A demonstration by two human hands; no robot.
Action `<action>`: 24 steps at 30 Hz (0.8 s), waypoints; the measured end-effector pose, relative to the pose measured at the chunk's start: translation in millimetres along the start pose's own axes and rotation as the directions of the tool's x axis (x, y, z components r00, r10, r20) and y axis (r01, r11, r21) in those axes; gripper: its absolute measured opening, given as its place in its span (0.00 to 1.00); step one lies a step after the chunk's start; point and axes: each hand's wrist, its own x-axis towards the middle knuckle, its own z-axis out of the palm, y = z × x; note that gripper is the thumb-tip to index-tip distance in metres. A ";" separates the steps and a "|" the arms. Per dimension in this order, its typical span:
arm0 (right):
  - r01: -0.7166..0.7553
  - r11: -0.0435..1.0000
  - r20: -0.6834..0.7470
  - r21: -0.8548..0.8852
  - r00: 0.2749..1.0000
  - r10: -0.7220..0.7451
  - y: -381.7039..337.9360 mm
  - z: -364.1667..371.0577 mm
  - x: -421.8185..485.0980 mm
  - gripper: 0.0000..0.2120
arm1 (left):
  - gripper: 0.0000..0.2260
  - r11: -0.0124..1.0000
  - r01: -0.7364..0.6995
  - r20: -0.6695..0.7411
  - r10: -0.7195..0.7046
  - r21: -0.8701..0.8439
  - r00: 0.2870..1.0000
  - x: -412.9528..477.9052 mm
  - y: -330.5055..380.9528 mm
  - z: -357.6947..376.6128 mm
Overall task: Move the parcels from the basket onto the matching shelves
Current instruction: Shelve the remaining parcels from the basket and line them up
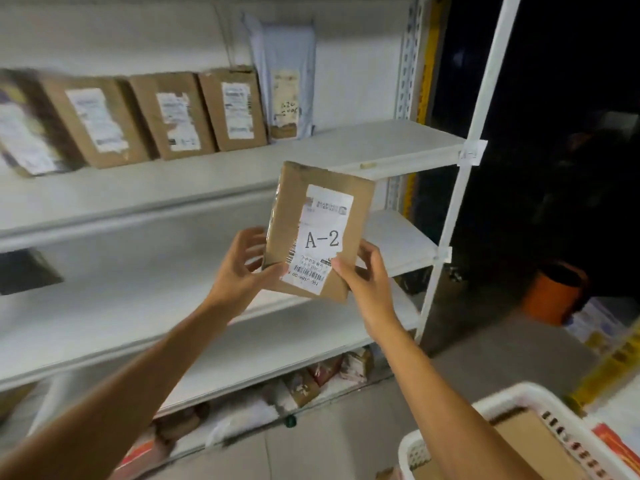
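Head view: left hand (pixel 239 271) and right hand (pixel 367 282) pinch the lower corners of the A-2 box (pixel 322 233). Best to stand it upright, label outward, near the right edge of the upper shelf (pixel 363 147)

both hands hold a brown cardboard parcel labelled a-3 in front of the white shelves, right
No: the head view shows its label reads A-2, not A-3. The left hand and right hand do hold the brown cardboard parcel before the white metal shelves.

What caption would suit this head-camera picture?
Left hand and right hand hold a brown parcel labelled A-2 before a white shelf.
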 end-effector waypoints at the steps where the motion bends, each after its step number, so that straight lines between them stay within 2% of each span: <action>1: 0.018 1.000 0.043 -0.009 0.999 -0.018 -0.1 19.7 4.3 0.24 | 0.31 1.000 -0.002 -0.041 0.002 0.003 0.999 -3.2 3.8 -19.8; 7: 0.137 0.990 0.259 -0.037 0.958 -0.123 -18.7 145.6 28.6 0.29 | 0.30 0.998 -0.048 -0.259 0.054 0.030 0.964 -21.6 20.3 -136.4; 11: 0.162 0.987 0.343 -0.027 0.929 -0.143 -26.9 230.8 34.3 0.27 | 0.29 0.981 -0.091 -0.365 0.149 0.171 0.919 -34.4 33.8 -213.4; 17: 0.245 0.969 0.432 -0.016 0.876 -0.214 -37.6 347.4 29.4 0.23 | 0.33 0.969 -0.075 -0.443 0.176 0.237 0.879 -49.5 38.9 -321.7; 20: 0.308 0.951 0.478 -0.018 0.838 -0.262 -38.2 398.9 27.7 0.26 | 0.33 0.953 -0.075 -0.492 0.217 0.292 0.843 -52.5 39.3 -365.5; 24: 0.373 0.922 0.554 -0.106 0.792 -0.256 -30.9 461.3 30.9 0.33 | 0.31 0.935 -0.064 -0.522 0.250 0.349 0.815 -49.6 33.5 -418.3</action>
